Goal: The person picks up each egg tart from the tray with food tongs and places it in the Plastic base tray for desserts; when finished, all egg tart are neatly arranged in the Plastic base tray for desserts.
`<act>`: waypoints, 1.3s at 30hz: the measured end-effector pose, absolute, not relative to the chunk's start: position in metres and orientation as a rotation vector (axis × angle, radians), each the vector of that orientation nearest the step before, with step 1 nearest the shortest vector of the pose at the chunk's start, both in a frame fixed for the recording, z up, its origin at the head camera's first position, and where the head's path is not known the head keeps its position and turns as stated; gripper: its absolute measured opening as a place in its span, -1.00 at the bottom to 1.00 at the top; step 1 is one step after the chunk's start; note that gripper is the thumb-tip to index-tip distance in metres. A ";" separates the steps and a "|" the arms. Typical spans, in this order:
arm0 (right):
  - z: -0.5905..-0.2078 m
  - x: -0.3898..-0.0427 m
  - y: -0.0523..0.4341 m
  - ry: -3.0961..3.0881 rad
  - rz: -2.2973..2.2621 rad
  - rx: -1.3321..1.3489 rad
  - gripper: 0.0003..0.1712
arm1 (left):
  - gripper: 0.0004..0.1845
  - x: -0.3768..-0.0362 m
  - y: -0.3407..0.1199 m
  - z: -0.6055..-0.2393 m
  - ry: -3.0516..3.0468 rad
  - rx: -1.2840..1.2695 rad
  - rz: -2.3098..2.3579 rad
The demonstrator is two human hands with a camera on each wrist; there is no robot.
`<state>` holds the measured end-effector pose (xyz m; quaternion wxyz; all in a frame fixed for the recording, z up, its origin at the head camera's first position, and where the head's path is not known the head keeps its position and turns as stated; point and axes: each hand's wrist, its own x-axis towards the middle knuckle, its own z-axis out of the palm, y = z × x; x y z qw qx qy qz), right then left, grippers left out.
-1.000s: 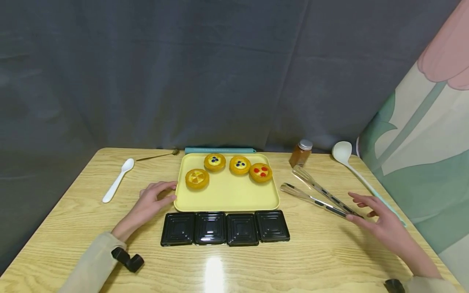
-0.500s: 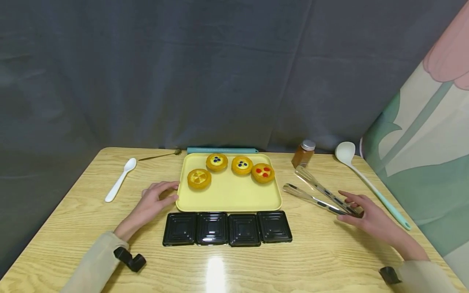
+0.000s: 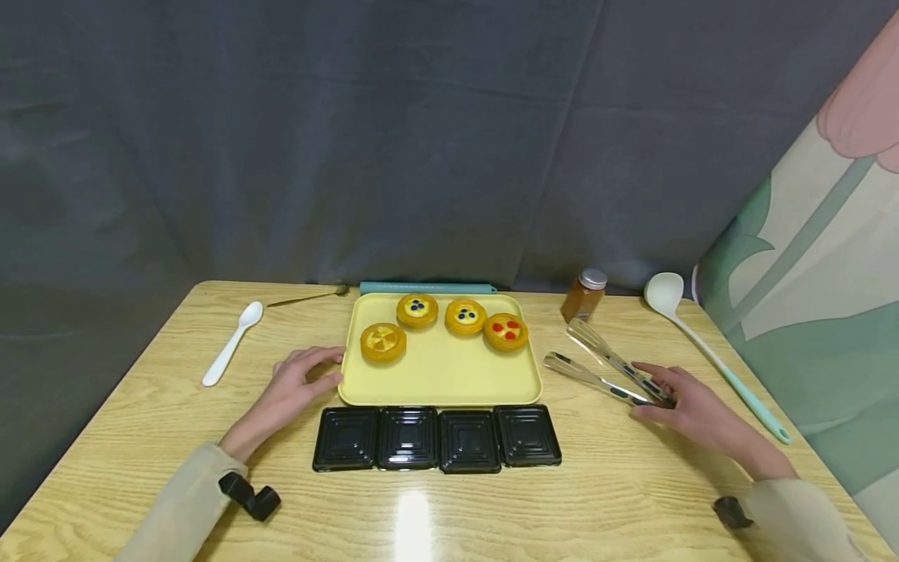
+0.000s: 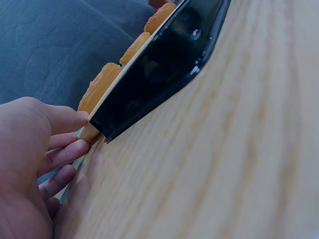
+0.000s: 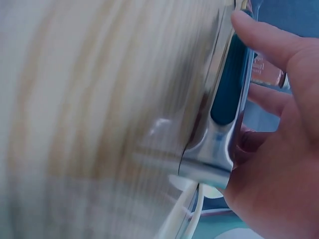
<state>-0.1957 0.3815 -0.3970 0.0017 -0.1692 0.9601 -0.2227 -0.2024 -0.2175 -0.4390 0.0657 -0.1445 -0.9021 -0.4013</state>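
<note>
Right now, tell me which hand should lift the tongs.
Right. The right hand already lies on the tongs, fingers round their handle end. The left hand rests across the table at the yellow tray.

The right hand [image 3: 691,410] has slid forward onto the tongs [image 3: 607,368], fingers curling.

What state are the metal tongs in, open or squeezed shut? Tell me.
Open. The tongs lie flat on the table, their two arms spread apart toward the tray; the right hand wraps their hinge end.
</note>
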 end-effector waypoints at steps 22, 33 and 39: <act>-0.395 -0.192 0.371 3.045 -0.707 -0.486 -0.22 | -0.50 -0.202 -0.218 -0.439 -2.720 -0.441 -1.201; -0.394 -0.183 0.367 3.106 -0.713 -0.456 -0.23 | -0.50 -0.202 -0.217 -0.440 -2.714 -0.431 -1.214; -0.393 -0.178 0.363 3.152 -0.726 -0.495 -0.28 | -0.50 -0.202 -0.217 -0.440 -2.711 -0.430 -1.208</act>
